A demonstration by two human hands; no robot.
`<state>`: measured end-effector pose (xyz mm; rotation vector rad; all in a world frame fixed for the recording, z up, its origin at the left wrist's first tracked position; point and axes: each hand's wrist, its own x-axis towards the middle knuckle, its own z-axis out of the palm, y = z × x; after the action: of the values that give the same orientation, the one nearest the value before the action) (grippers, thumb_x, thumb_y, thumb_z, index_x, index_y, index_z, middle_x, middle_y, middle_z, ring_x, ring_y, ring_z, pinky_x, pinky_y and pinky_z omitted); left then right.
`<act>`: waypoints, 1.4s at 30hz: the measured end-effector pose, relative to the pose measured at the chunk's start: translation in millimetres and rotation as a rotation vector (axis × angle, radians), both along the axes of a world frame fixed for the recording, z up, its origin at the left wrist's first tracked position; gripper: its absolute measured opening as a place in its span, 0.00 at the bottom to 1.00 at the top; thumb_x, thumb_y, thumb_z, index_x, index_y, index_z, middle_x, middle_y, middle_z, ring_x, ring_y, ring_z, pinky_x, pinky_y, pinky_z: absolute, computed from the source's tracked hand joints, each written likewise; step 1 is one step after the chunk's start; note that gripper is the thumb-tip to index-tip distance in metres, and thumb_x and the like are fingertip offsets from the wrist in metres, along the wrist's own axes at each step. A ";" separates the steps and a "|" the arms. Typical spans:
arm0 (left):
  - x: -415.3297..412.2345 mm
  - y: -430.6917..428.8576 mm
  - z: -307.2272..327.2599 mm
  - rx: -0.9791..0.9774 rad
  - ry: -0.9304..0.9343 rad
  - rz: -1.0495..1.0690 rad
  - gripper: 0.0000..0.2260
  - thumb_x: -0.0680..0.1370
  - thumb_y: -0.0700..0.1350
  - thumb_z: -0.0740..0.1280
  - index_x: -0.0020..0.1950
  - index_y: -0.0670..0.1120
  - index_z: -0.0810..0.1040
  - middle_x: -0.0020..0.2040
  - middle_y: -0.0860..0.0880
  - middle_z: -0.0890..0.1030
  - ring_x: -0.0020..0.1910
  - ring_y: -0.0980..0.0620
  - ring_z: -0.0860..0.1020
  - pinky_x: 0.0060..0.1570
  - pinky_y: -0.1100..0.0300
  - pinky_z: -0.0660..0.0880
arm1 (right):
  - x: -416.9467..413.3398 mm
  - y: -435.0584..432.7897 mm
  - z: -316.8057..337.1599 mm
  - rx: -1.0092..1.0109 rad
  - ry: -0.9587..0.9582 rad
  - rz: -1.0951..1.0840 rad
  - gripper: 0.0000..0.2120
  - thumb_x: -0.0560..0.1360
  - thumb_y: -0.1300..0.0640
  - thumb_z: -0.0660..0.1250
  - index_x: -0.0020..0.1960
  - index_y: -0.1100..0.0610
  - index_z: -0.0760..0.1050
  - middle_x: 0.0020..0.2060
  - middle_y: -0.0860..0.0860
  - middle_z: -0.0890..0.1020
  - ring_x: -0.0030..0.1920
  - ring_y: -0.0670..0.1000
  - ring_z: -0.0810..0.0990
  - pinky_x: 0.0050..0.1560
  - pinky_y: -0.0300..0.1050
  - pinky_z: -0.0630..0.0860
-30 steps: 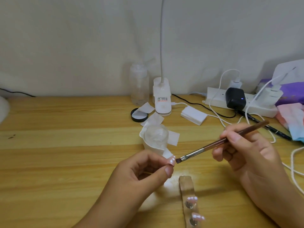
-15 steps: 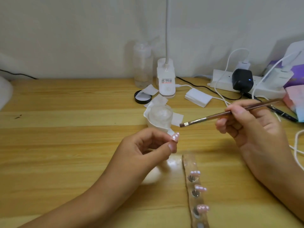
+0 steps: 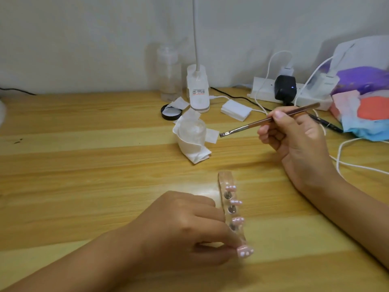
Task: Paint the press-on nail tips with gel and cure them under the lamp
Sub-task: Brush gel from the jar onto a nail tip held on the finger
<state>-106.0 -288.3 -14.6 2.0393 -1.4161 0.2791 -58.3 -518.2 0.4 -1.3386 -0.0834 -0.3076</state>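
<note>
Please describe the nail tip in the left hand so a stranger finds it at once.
On the wooden table, a clear holder strip runs toward the camera, carrying pink nail tips. The nail tip sought sits at its near end, pinched by the left hand. Only this one is being held; the other three stand free.

I see three pink nail tips (image 3: 236, 202) perched on metal pegs (image 3: 227, 194) along the clear strip (image 3: 226, 179). A white-dotted fourth tip (image 3: 245, 252) is at its near end, possibly seated. The brush (image 3: 263, 122) slants, bristles down-left.
</note>
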 end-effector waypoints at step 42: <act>36.6 3.4 2.1 -0.947 1.002 0.506 0.05 0.71 0.51 0.74 0.46 0.56 0.83 0.49 0.53 0.83 0.42 0.64 0.80 0.42 0.72 0.74 | 15.8 23.0 74.0 -0.963 -0.423 0.040 0.16 0.77 0.37 0.63 0.50 0.49 0.78 0.37 0.43 0.83 0.37 0.49 0.81 0.44 0.52 0.78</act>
<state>-69.4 -284.9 -12.5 1.3145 -0.0643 0.0645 -42.4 -495.2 74.4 -2.1968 -0.6803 -0.5496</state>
